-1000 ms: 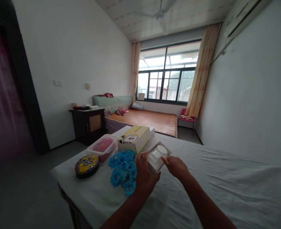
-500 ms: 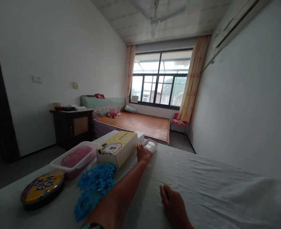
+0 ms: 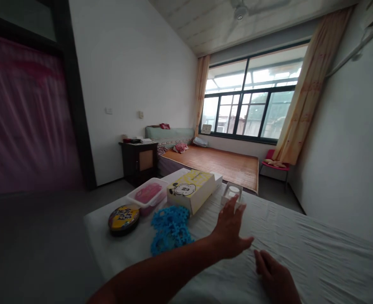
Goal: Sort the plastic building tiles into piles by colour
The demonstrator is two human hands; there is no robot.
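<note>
My left hand [image 3: 232,232] is open over the white cloth, fingers spread and pointing away, with nothing in it. Its fingertips overlap the near edge of a small open white box [image 3: 228,195]; I cannot tell if they touch. A round white thing [image 3: 235,191] sits inside that box. Low on the cloth, my right hand [image 3: 276,274] has its fingers curled together; what they hold, if anything, is hidden. Left of my left hand lies a heap of blue plastic star-shaped pieces [image 3: 170,230], with a yellow and white cartoon box [image 3: 192,190] behind it.
A clear plastic tub [image 3: 162,196] with pink contents and a round yellow-and-black tin [image 3: 123,219] stand at the left of the cloth-covered table [image 3: 287,228]. Beyond are a bed [image 3: 211,162], a dark cabinet [image 3: 138,162] and a pink chair [image 3: 276,162].
My left hand has drawn back from beside the small white box and spread its fingers. The view has turned left, bringing in a pink curtain. My right hand stays low on the cloth, fingers curled.
</note>
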